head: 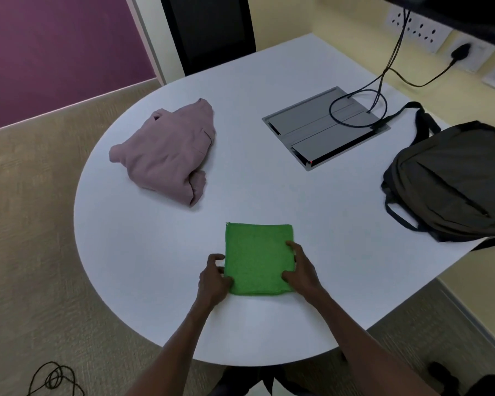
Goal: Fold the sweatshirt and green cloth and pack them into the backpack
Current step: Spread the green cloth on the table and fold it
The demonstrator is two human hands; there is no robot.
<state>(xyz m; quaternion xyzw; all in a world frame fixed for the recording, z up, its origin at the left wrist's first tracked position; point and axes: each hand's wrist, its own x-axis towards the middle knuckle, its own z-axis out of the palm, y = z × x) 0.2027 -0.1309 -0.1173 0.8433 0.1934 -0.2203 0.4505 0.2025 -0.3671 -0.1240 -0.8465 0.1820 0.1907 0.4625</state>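
Green cloth (257, 258) lies folded to a compact, near-square pad on the white table (340, 252), close to the near edge and directly in front of the person. Left hand (214, 280) sits at the cloth's left edge, fingers curled against the lower corner; whether it pinches the layers or merely presses them cannot be told. Right hand (300, 271) lies flat on the right side, fingers spread, pressing rather than gripping.

Sweatshirt (169, 155) rests well apart at the far left of the table, bundled into a rough fold with loose edges at its near end. Backpack (452, 181) lies on its side at the right edge; no opening shows, so it appears closed.

Risks noted, as judgement:
- Lifting the cloth by one edge only lets the layers fall open, since nothing holds them together.
- The sweatshirt's loose bundle is likely to unroll when picked up and may need refolding.
- The backpack overhangs the table edge slightly, and a strap hangs off; tugging a zipper with one hand could drag it off.
- Cables (363, 107) run to the desk power box (323, 127) just beside the backpack strap and could snag it.
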